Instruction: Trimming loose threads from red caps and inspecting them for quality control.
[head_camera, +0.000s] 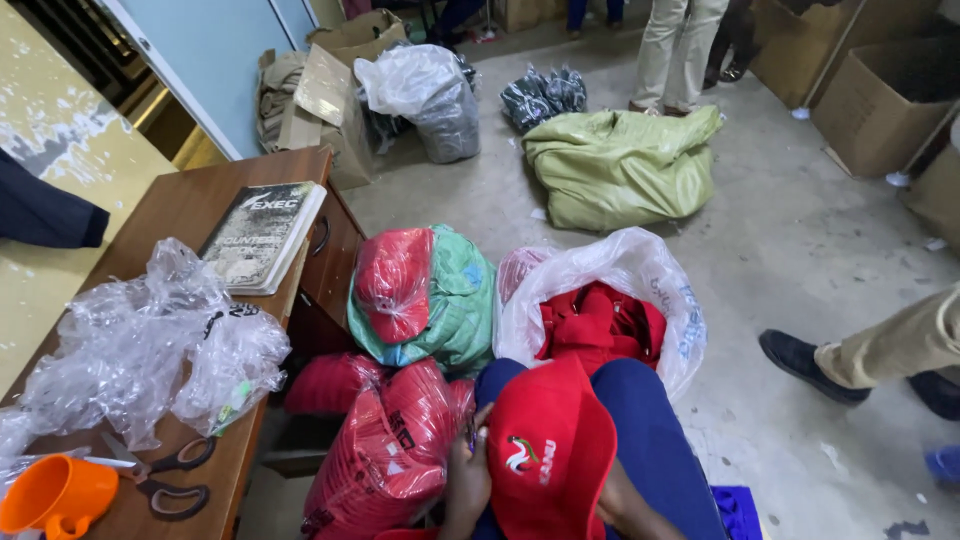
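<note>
— What do the hands have?

— A red cap (548, 455) with a small white, green and red badge on its front. It lies on the person's lap, over the blue trousers (650, 420), at the bottom middle of the view. The left hand (468, 470) is at the cap's left edge, fingers curled onto the rim and closed on it.

— And the right hand?

— The right hand (612, 497) is mostly under the cap; only a bit of wrist and forearm shows below the brim. I cannot tell whether its fingers are closed or spread.

— What is around the cap?

— Just beyond the knees stands a clear plastic bag (640, 275) open at the top, with red cloth (598, 322) inside. To its left is a green bag (455, 300) with a wrapped red cap (393, 283) on top. Touching the left hand's side is a clear packet of red caps (390, 450).

— And on the left?

— A wooden desk (190, 210) with crumpled clear wrapping (140, 345), a notebook (262, 235), scissors (165, 475) and an orange cup (55, 495) at the near corner.

— Further off?

— A green sack (620, 165) on the concrete floor (800, 240), cardboard boxes (880, 100) at the right, and another person's shoe (800, 362) and trouser leg to the right.
</note>
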